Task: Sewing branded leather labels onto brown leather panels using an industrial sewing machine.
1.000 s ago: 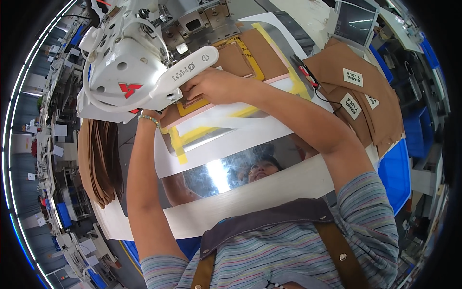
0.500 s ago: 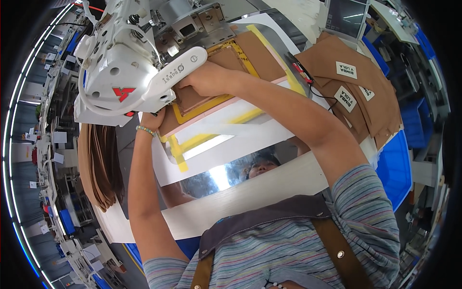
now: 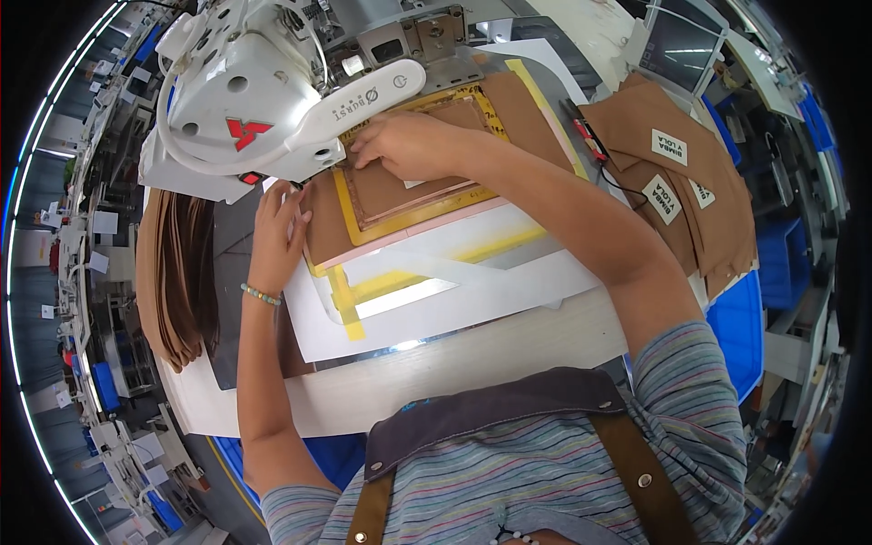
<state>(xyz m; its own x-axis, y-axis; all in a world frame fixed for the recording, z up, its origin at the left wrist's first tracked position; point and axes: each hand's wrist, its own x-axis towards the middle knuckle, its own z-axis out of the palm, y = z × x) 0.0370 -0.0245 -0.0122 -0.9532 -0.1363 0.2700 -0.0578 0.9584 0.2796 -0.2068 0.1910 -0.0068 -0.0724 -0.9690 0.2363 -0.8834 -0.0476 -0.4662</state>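
Observation:
My right hand (image 3: 411, 147) rests over a brown panel (image 3: 377, 193) inside a yellow-edged frame (image 3: 365, 234), fingers loosely bent and apart, touching the panel. Under that wrist shows a bit of a white label (image 3: 414, 183). My left hand (image 3: 280, 234) is at the left end of the brown sheet below the frame, beside the sewing machine head (image 3: 245, 100). Its fingers are spread; a small dark piece (image 3: 297, 184) lies by the index fingertip, and I cannot tell what it is. Yellow tape (image 3: 345, 304) edges the clear template around the frame.
Brown pieces with white labels (image 3: 658, 200) are piled at the right, beside a red and black tool (image 3: 590, 141) with a cord. Long brown pieces (image 3: 173, 282) hang at the left. A screen (image 3: 677, 50) stands at the back right, and a blue bin (image 3: 738, 336) below the pile.
The whole view has shifted a little. My left hand has drawn back from under the machine head, its fingers now spread. My right hand's fingers have eased away from the machine, exposing the label's edge.

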